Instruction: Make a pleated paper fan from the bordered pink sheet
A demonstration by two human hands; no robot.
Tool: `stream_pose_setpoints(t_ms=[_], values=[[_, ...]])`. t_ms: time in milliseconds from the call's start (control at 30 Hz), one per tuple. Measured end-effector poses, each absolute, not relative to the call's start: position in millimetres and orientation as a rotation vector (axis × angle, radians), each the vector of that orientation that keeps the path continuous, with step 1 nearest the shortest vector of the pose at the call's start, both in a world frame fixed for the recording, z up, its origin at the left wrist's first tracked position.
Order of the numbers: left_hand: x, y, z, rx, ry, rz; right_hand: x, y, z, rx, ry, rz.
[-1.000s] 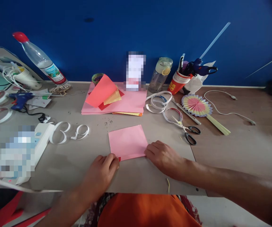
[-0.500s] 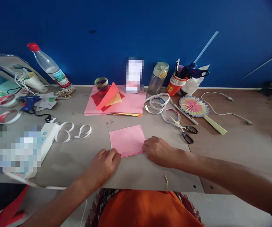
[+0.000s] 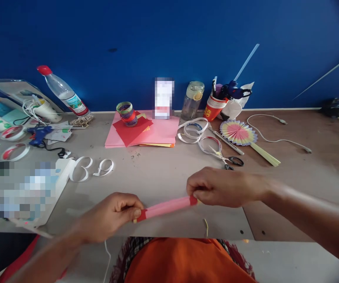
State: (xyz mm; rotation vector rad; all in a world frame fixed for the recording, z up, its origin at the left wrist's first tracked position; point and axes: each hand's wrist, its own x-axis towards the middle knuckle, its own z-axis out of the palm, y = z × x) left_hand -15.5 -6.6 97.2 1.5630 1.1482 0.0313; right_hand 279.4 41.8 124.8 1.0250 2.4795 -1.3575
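Pink paper strip [image 3: 166,207] is lower-center of frame, long axis slanting from left hand [image 3: 113,214] up to right hand [image 3: 216,186], each pinching one red end, so neither's nearer.

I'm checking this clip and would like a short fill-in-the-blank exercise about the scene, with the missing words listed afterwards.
1. The left hand and right hand hold a paper strip whose long middle part is ____.
2. The end of that strip nearer the scissors is pinched by the ____ hand.
3. The slanting bottle has a cap coloured ____.
4. The wall behind the desk is ____.

Missing words: pink; right; red; blue.
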Motion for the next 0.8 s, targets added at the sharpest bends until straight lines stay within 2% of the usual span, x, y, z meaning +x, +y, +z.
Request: stream_pose_setpoints(t_ms=[100,200,433,667,800], values=[[-22,6,110,1.303,0.997,-0.036,284,51,138,0.975,2.277,-1.608],[-22,18,95,1.280,1.024,-0.050,281,66,120,0.980,2.219,-1.635],[-7,14,41,1.885,1.391,-0.118,260,64,44,1.076,2.495,-1.032],[1,5,41,2.339,1.417,-0.348,264,50,31,1.059,2.658,-0.921],[0,3,37,2.461,1.390,-0.328,261,44,36,1.116,2.657,-0.812]])
